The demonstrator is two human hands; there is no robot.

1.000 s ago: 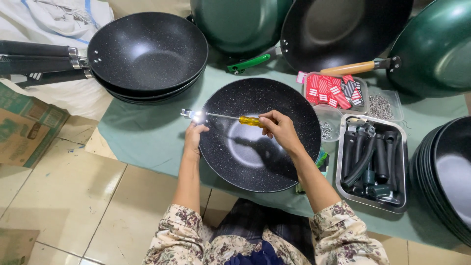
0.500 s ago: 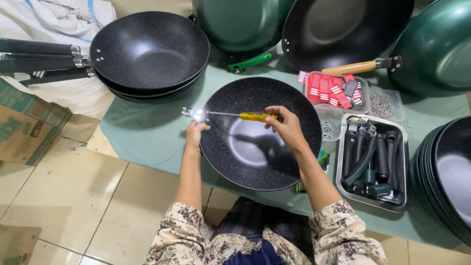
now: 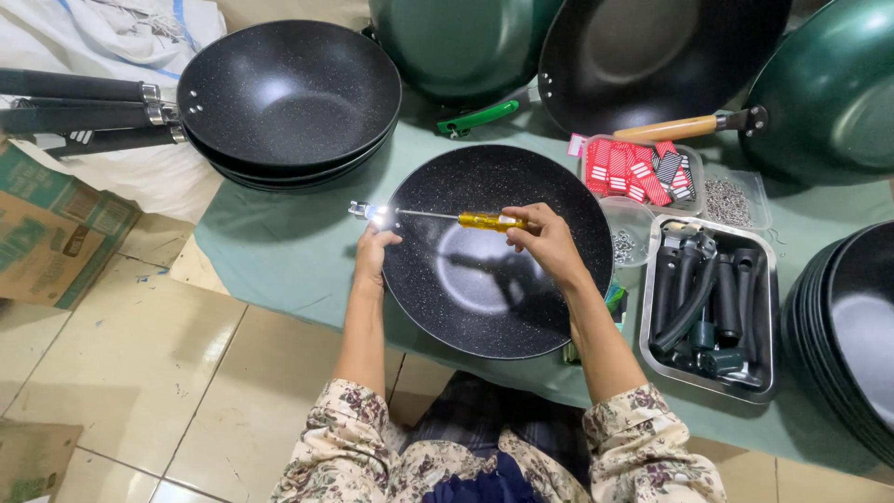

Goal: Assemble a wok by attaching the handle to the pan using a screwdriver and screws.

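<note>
One speckled black wok (image 3: 484, 279), frame centre, on green-covered bench (image 3: 279, 251). Left hand (image 3: 372, 256) grips its left rim; right hand (image 3: 548, 244) closed around yellow-handled screwdriver (image 3: 447, 218), tip at rim bracket (image 3: 365, 211). Steel tray of black handles (image 3: 712, 307) right; stacked woks (image 3: 289, 98) upper left.

Your pan (image 3: 494, 270) sits mid-frame on the table (image 3: 279, 251), with the stacked pans (image 3: 289, 98) at upper left. The tray of handles (image 3: 712, 303) lies to its right, with the packets (image 3: 638, 168) above that tray.

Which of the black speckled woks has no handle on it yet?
The black wok on the green cloth between both hands, under the yellow-handled screwdriver. The stacked woks at upper left have long black handles.
</note>
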